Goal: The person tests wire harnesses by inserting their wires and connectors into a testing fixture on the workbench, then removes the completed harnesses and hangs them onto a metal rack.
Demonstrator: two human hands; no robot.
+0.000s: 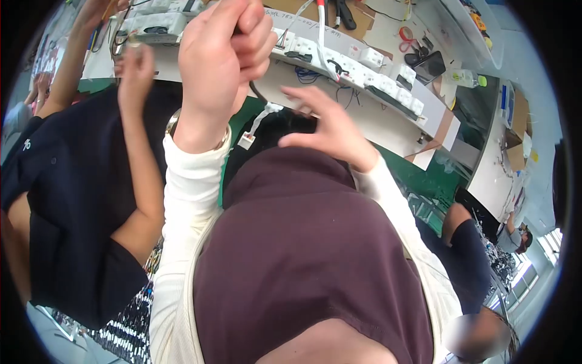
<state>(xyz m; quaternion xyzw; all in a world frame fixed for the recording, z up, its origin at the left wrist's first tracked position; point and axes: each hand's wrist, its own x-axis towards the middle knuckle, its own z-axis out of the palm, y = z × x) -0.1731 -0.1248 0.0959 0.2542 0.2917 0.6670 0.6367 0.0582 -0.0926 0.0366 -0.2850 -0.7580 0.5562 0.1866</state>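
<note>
My left hand (224, 67) is raised at the upper middle, its fingers curled closed. A black cable comes out below it and ends in white wires with a white connector (247, 140), which hangs over my lap. What the fingers grip is partly hidden, but the cable runs up to them. My right hand (327, 130) is to the right of the cable, fingers spread and holding nothing. Ahead of both hands lies a row of white sockets (357, 71) along the table edge.
A co-worker in dark clothes (91, 200) sits close on the left, one hand (136, 70) near the table. On the table are red tape (406, 39), a phone (430, 67) and a bottle (464, 78). Other people are at the right.
</note>
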